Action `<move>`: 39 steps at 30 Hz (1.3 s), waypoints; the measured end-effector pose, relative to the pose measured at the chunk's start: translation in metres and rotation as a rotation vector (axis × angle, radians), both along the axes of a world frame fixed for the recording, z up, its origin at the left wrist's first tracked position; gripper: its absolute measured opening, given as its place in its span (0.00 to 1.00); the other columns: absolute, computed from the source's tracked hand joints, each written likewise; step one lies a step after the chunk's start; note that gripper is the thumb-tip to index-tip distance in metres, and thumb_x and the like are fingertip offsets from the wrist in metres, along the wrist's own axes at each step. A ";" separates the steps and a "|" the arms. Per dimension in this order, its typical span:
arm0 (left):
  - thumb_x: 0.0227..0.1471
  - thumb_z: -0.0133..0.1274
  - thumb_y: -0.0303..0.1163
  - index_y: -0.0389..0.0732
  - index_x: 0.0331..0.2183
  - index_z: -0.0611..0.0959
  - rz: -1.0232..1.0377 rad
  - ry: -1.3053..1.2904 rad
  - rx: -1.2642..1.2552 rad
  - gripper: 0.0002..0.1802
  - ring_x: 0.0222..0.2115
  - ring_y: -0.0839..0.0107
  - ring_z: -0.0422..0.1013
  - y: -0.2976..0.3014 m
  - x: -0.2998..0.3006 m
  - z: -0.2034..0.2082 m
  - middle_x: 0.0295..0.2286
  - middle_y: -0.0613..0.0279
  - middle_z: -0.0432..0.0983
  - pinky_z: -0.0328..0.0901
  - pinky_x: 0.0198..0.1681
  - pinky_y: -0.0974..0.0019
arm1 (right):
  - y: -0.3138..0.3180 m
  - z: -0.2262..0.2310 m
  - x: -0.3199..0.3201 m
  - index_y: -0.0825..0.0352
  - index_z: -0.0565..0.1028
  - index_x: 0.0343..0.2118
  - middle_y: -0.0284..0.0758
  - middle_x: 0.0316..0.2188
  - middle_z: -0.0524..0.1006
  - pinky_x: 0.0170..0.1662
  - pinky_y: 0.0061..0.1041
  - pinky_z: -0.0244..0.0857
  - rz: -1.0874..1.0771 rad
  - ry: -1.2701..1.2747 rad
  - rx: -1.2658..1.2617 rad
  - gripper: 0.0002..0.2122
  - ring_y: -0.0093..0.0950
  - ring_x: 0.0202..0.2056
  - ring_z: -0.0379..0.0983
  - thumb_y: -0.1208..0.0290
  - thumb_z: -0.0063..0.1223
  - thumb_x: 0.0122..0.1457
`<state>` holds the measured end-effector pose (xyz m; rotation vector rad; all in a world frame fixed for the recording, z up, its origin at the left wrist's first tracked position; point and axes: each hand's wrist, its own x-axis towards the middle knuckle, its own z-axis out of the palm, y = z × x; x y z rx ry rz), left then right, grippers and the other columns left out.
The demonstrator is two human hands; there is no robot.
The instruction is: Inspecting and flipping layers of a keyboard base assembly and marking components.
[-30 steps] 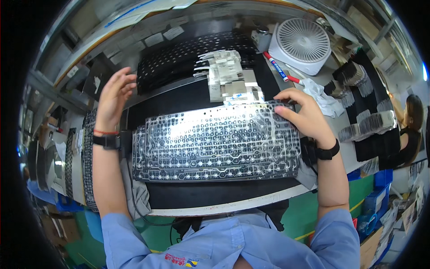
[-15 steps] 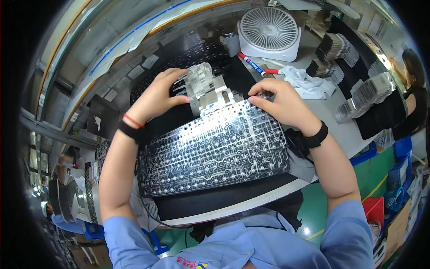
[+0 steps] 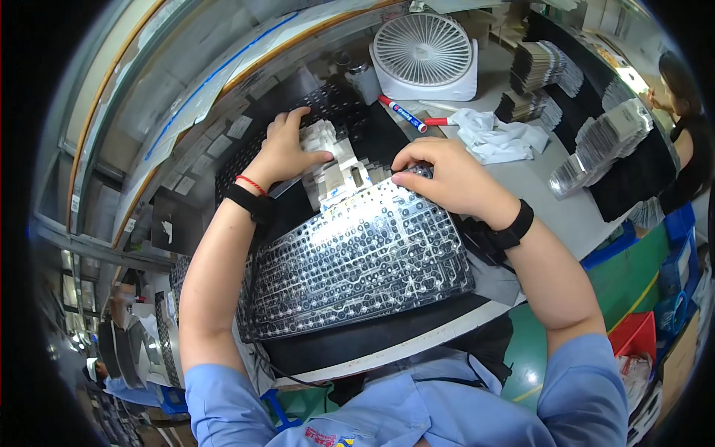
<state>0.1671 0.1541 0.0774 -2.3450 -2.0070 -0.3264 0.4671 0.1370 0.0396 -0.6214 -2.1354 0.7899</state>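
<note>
Seating step, I'd judge: both hands worked the keyboard sheet's (image 3: 357, 261) far edge, left hand (image 3: 287, 153) fingers spread on the white stack (image 3: 322, 141), right hand (image 3: 447, 179) pinching the edge; next needs careful alignment.

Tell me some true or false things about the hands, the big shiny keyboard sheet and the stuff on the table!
1. The left hand rests on a pile of small silvery parts. True.
2. The right hand holds the red and blue marker. False: the marker lies on the table by the white fan; the right hand presses on the far edge of the shiny keyboard sheet.
3. Both wrists wear dark bands. True.
4. The fan stands on the keyboard sheet. False: it stands behind it, apart.
5. A crumpled white cloth lies near the marker. True.
</note>
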 end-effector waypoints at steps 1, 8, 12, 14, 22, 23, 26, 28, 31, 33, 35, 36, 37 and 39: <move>0.34 0.68 0.47 0.40 0.55 0.66 -0.013 -0.019 0.021 0.48 0.53 0.47 0.59 0.002 -0.006 -0.001 0.49 0.44 0.64 0.57 0.56 0.52 | 0.000 0.000 0.000 0.70 0.77 0.31 0.37 0.27 0.76 0.36 0.25 0.65 -0.004 -0.002 0.010 0.08 0.27 0.30 0.72 0.71 0.60 0.51; 0.34 0.69 0.45 0.39 0.53 0.68 -0.029 -0.190 0.007 0.46 0.52 0.48 0.61 0.010 -0.021 0.003 0.47 0.43 0.67 0.58 0.55 0.54 | 0.000 0.000 0.000 0.70 0.76 0.31 0.36 0.26 0.76 0.35 0.25 0.64 -0.002 0.006 0.055 0.08 0.28 0.30 0.71 0.71 0.60 0.51; 0.33 0.70 0.42 0.37 0.52 0.71 -0.113 -0.078 -0.024 0.44 0.50 0.49 0.64 0.001 -0.011 0.006 0.47 0.45 0.68 0.60 0.54 0.56 | 0.000 0.000 0.001 0.70 0.76 0.31 0.37 0.26 0.76 0.35 0.25 0.65 0.000 0.000 0.047 0.09 0.28 0.30 0.72 0.70 0.60 0.51; 0.33 0.70 0.41 0.36 0.51 0.72 -0.127 -0.067 -0.039 0.42 0.49 0.50 0.66 0.000 -0.010 0.008 0.47 0.45 0.69 0.61 0.53 0.57 | -0.001 0.001 0.001 0.70 0.76 0.31 0.37 0.26 0.76 0.35 0.25 0.65 0.003 -0.005 0.042 0.09 0.29 0.30 0.72 0.70 0.60 0.51; 0.36 0.69 0.39 0.33 0.50 0.72 -0.116 -0.219 -0.070 0.40 0.49 0.54 0.68 0.005 -0.021 0.007 0.47 0.44 0.71 0.62 0.53 0.61 | 0.000 0.000 -0.002 0.69 0.77 0.29 0.40 0.26 0.76 0.35 0.31 0.65 0.006 0.013 0.018 0.10 0.36 0.31 0.73 0.67 0.59 0.51; 0.37 0.68 0.39 0.33 0.50 0.72 -0.123 -0.248 -0.085 0.39 0.49 0.54 0.68 0.006 -0.023 0.007 0.47 0.44 0.71 0.62 0.53 0.61 | 0.000 0.000 -0.002 0.69 0.77 0.29 0.40 0.26 0.76 0.35 0.31 0.65 0.005 0.012 0.011 0.10 0.36 0.31 0.73 0.67 0.59 0.51; 0.41 0.66 0.39 0.33 0.51 0.71 -0.115 -0.325 -0.123 0.37 0.49 0.56 0.68 0.009 -0.026 0.008 0.48 0.45 0.70 0.62 0.53 0.62 | 0.000 0.001 0.000 0.70 0.77 0.30 0.41 0.26 0.76 0.35 0.30 0.65 0.005 0.007 -0.006 0.10 0.35 0.31 0.73 0.66 0.59 0.51; 0.43 0.64 0.40 0.33 0.51 0.71 -0.069 -0.361 -0.142 0.36 0.49 0.56 0.68 0.010 -0.025 0.011 0.48 0.46 0.70 0.62 0.53 0.62 | -0.001 0.002 0.000 0.70 0.77 0.30 0.41 0.27 0.76 0.35 0.30 0.65 0.006 0.002 -0.016 0.10 0.35 0.31 0.73 0.66 0.59 0.51; 0.43 0.64 0.41 0.33 0.51 0.71 -0.050 -0.336 -0.136 0.37 0.49 0.56 0.68 0.010 -0.027 0.013 0.48 0.46 0.71 0.62 0.53 0.62 | -0.001 0.002 -0.001 0.70 0.77 0.30 0.41 0.27 0.76 0.35 0.30 0.65 0.012 0.006 -0.012 0.11 0.35 0.31 0.73 0.66 0.59 0.51; 0.42 0.65 0.42 0.33 0.51 0.71 -0.111 -0.244 -0.097 0.37 0.48 0.56 0.69 0.007 -0.020 0.011 0.47 0.46 0.72 0.62 0.52 0.62 | -0.001 0.002 0.001 0.70 0.77 0.30 0.41 0.27 0.76 0.35 0.30 0.65 0.007 -0.005 -0.009 0.11 0.36 0.31 0.73 0.65 0.59 0.51; 0.40 0.66 0.41 0.34 0.51 0.72 -0.135 -0.163 -0.065 0.38 0.48 0.56 0.69 0.007 -0.015 0.010 0.46 0.46 0.73 0.63 0.52 0.62 | 0.000 0.002 0.001 0.69 0.77 0.30 0.41 0.27 0.76 0.35 0.31 0.65 0.008 -0.006 -0.004 0.11 0.36 0.31 0.73 0.65 0.59 0.52; 0.40 0.66 0.41 0.34 0.50 0.72 -0.129 -0.128 -0.052 0.38 0.48 0.56 0.69 0.007 -0.014 0.010 0.45 0.46 0.73 0.63 0.52 0.62 | 0.000 0.001 0.000 0.69 0.77 0.30 0.41 0.27 0.76 0.35 0.31 0.65 0.011 0.000 0.000 0.11 0.36 0.31 0.73 0.65 0.59 0.52; 0.39 0.67 0.41 0.34 0.50 0.72 -0.124 -0.093 -0.039 0.38 0.48 0.56 0.69 0.008 -0.013 0.010 0.45 0.46 0.73 0.63 0.52 0.62 | 0.000 0.001 0.000 0.69 0.77 0.30 0.41 0.27 0.76 0.35 0.31 0.65 0.014 0.005 0.003 0.11 0.36 0.31 0.73 0.65 0.59 0.52; 0.39 0.67 0.39 0.34 0.50 0.72 -0.098 -0.153 -0.072 0.37 0.47 0.57 0.70 0.012 -0.016 0.008 0.44 0.47 0.73 0.63 0.51 0.63 | 0.000 0.001 0.001 0.70 0.76 0.31 0.38 0.27 0.76 0.35 0.27 0.65 0.019 -0.005 0.013 0.10 0.31 0.30 0.72 0.68 0.59 0.52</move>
